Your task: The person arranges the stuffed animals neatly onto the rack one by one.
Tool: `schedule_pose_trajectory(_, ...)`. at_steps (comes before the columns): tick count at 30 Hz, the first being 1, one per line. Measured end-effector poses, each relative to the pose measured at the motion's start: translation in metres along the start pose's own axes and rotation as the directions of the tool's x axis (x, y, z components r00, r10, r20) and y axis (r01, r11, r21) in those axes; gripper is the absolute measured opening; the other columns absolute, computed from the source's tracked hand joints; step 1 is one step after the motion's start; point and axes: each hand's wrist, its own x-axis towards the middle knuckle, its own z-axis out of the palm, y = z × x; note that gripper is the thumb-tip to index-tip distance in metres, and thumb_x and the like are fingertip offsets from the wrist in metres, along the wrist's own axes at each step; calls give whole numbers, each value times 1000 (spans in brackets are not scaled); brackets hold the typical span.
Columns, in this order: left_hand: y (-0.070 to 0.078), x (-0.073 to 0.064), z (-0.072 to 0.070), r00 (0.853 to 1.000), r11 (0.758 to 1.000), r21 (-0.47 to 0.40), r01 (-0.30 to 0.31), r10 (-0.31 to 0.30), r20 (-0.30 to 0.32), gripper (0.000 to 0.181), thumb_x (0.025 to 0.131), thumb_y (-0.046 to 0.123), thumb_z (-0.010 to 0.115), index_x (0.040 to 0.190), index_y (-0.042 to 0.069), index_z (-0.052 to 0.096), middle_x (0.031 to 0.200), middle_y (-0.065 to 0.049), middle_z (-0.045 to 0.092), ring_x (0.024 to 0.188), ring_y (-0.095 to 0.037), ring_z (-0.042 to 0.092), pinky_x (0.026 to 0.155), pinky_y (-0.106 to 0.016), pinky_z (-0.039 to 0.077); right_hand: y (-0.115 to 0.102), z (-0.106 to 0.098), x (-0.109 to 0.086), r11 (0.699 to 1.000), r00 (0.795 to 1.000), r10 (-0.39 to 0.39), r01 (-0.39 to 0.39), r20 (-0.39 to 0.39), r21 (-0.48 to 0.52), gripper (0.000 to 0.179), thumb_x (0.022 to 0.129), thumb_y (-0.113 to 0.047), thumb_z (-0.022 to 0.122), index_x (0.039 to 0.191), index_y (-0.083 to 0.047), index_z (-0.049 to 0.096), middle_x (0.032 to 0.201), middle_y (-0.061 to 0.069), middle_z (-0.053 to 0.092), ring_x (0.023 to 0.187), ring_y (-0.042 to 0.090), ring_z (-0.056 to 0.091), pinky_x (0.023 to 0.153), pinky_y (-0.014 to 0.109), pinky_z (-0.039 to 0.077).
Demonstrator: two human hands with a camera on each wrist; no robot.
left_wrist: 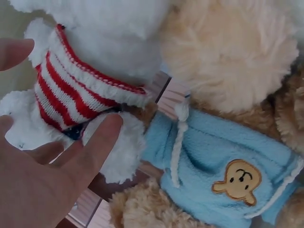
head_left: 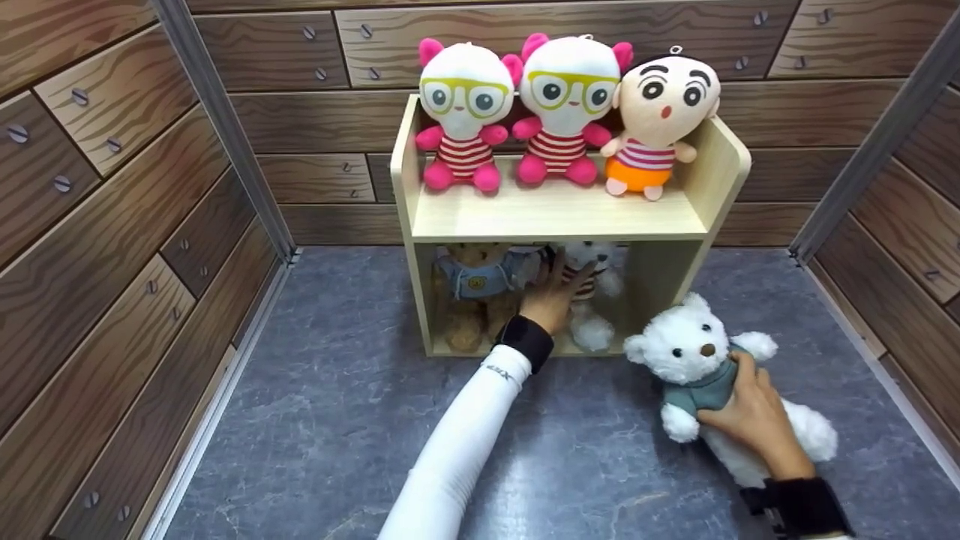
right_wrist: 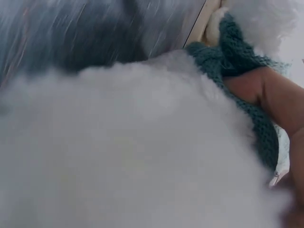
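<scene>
My right hand (head_left: 756,420) grips a white teddy bear (head_left: 679,345) around its teal knitted sweater, at the right front of a small shelf (head_left: 555,219). In the right wrist view the thumb presses into the sweater (right_wrist: 263,128) and white fur fills the foreground. My left hand (head_left: 551,300) reaches into the lower compartment with fingers spread. There it is right at a second white teddy bear (head_left: 592,330), which wears a red-and-white striped sweater (left_wrist: 71,92). Beside it sits a brown teddy bear (head_left: 465,330) in a light blue hoodie (left_wrist: 204,152); the shelf board partly hides both heads in the head view.
On the upper level sit two pink-and-white plush toys with yellow glasses (head_left: 465,101) (head_left: 571,90) and a boy doll (head_left: 667,112) in orange shorts. Wood-patterned walls (head_left: 112,315) enclose the grey floor (head_left: 337,420) on the left, back and right.
</scene>
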Motion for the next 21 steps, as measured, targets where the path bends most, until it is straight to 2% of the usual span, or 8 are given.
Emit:
schedule_pose_trajectory(3, -1, 0, 2, 1000, 1000, -1, 10, -10, 6, 83, 82, 21, 81, 153, 32, 40, 154, -25, 38, 138, -41, 44, 56, -34, 53, -7, 8, 1, 997, 1000, -13, 14, -14, 70, 99, 58, -15, 87, 135, 7, 30, 112, 45, 46, 99, 60, 51, 81, 68, 43)
schedule_pose_trajectory(9, -1, 2, 3, 999, 994, 105, 40, -42, 10, 80, 89, 15, 70, 155, 39, 32, 152, -27, 40, 137, -37, 46, 47, -28, 42, -25, 24, 6, 981, 999, -35, 39, -24, 188, 101, 58, -13, 85, 138, 8, 27, 125, 41, 44, 112, 57, 49, 93, 66, 40)
schedule_pose_trajectory(11, 0, 3, 4, 999, 988, 146, 40, -39, -10, 78, 90, 15, 69, 155, 40, 33, 149, -27, 45, 131, -36, 51, 47, -27, 39, -33, 28, 9, 977, 998, -52, 55, -20, 206, 102, 58, -13, 85, 138, 8, 25, 127, 39, 43, 114, 57, 49, 95, 66, 40)
schedule_pose_trajectory(15, 3, 3, 7, 996, 970, 239, 42, -21, -87, 77, 89, 8, 65, 151, 44, 38, 141, -27, 53, 121, -35, 60, 44, -24, 36, -51, 36, 16, 969, 996, -87, 89, -18, 229, 100, 58, -14, 86, 136, 7, 27, 124, 39, 47, 114, 56, 50, 97, 65, 41)
schedule_pose_trajectory(17, 5, 3, 9, 993, 961, 273, 45, -14, -116, 81, 86, 3, 63, 150, 47, 39, 138, -27, 56, 118, -34, 62, 42, -23, 37, -60, 40, 22, 965, 994, -102, 105, -25, 239, 98, 59, -15, 86, 135, 6, 28, 124, 40, 49, 114, 56, 51, 97, 64, 41)
schedule_pose_trajectory(20, 7, 3, 11, 993, 956, 291, 47, -13, -116, 80, 87, -1, 61, 147, 49, 42, 137, -29, 55, 122, -37, 61, 44, -22, 43, -72, 46, 32, 957, 992, -118, 124, -40, 264, 99, 60, -16, 86, 137, 6, 27, 128, 42, 48, 118, 57, 50, 100, 64, 39)
schedule_pose_trajectory(21, 8, 3, 11, 994, 955, 290, 55, -24, -110, 76, 88, -1, 61, 147, 43, 45, 138, -28, 55, 123, -36, 60, 47, -22, 46, -75, 47, 35, 953, 992, -121, 128, -42, 273, 100, 61, -16, 85, 139, 5, 26, 131, 42, 45, 120, 57, 48, 101, 64, 38)
